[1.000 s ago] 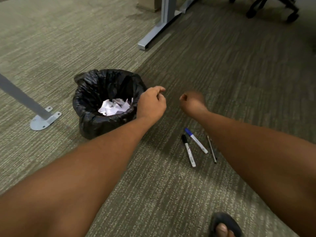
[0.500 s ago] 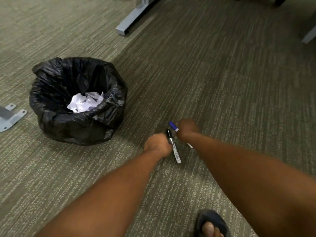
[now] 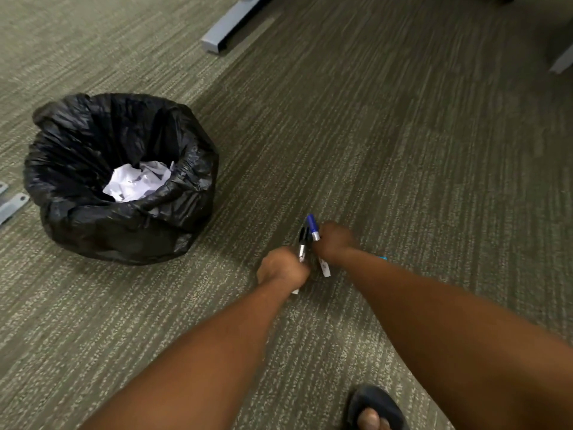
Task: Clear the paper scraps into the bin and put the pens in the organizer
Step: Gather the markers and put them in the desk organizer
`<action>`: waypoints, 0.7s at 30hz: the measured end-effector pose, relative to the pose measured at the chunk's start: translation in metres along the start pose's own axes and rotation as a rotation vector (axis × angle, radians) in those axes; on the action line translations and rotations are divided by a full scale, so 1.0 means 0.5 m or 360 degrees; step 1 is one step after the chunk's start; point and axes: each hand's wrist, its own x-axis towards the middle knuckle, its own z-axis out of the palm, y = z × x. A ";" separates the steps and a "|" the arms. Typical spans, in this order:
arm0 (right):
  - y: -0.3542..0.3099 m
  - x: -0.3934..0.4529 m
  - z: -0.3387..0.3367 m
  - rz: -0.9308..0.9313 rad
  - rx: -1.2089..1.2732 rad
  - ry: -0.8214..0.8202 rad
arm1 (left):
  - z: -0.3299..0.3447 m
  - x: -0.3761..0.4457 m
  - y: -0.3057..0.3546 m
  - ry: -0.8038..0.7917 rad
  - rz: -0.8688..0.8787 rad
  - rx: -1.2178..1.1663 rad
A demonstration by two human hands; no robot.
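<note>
Both hands are low on the carpet to the right of the bin (image 3: 93, 231), which is lined with a black bag and holds crumpled white paper scraps (image 3: 136, 181). My left hand (image 3: 283, 268) is closed around a black-capped marker (image 3: 303, 240) whose cap sticks out above the fist. My right hand (image 3: 333, 242) is closed around a blue-capped marker (image 3: 312, 226), its white barrel showing below the fingers. A small light blue tip (image 3: 383, 258) shows at my right wrist. A third thin pen is hidden. No organizer is in view.
A grey desk foot (image 3: 223, 29) lies on the carpet at the top centre, another grey leg (image 3: 561, 60) at the top right, and a metal bracket (image 3: 12, 204) at the left edge. My sandalled foot (image 3: 372, 411) is at the bottom.
Both hands came down from beside the bin to the pens on the carpet and closed on them. The blue-capped and black-capped markers are now tilted up off the floor.
</note>
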 end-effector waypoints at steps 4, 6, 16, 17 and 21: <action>-0.012 -0.004 -0.021 0.0037 0.0340 -0.0110 | -0.035 0.014 -0.025 0.0071 0.0029 -0.0365; -0.026 -0.011 -0.035 0.0060 0.0768 -0.0224 | -0.057 0.017 -0.028 0.0120 0.0061 -0.0499; -0.135 -0.037 -0.161 -0.0128 0.1298 -0.0509 | -0.180 -0.008 0.007 0.0140 0.0235 -0.0678; -0.146 -0.040 -0.176 -0.0134 0.1330 -0.0543 | -0.196 -0.011 0.014 0.0142 0.0264 -0.0671; -0.189 -0.056 -0.246 -0.0150 0.1474 -0.0694 | -0.271 -0.031 0.050 0.0191 0.0415 -0.0659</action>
